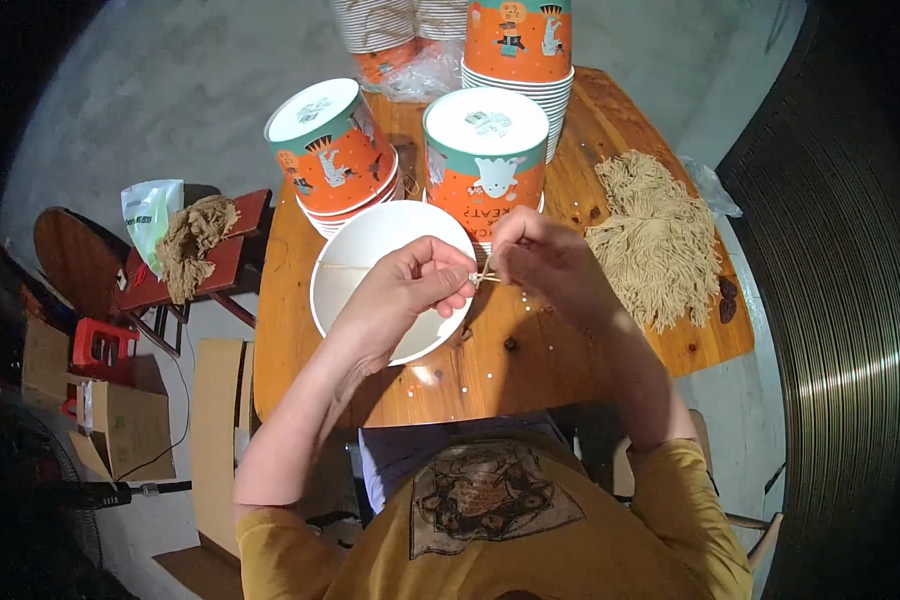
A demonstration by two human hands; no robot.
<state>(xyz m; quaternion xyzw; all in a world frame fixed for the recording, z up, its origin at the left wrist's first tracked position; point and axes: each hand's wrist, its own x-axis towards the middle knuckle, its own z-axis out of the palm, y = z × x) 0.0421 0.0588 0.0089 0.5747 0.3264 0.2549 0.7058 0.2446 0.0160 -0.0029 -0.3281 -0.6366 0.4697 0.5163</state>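
Observation:
A white paper bucket [367,238] lies tilted on the table, its round mouth facing me. A thin tan cord [345,266] runs across the inside of its mouth. Over the bucket's right side, my left hand [410,292] is closed, thumb and fingers pinching a tan cord end [487,276]. My right hand [550,262] is closed on the same cord, fingertips almost touching those of the left. Whether the cord passes through the bucket's wall there is hidden by my fingers.
Stacks of orange and green paper buckets [338,165] stand behind on the wooden table [450,395]. A heap of tan cords [660,240] lies at the right. Small white bits dot the tabletop. At the left are a red stool [105,345], cardboard boxes [135,430] and a low bench [185,255].

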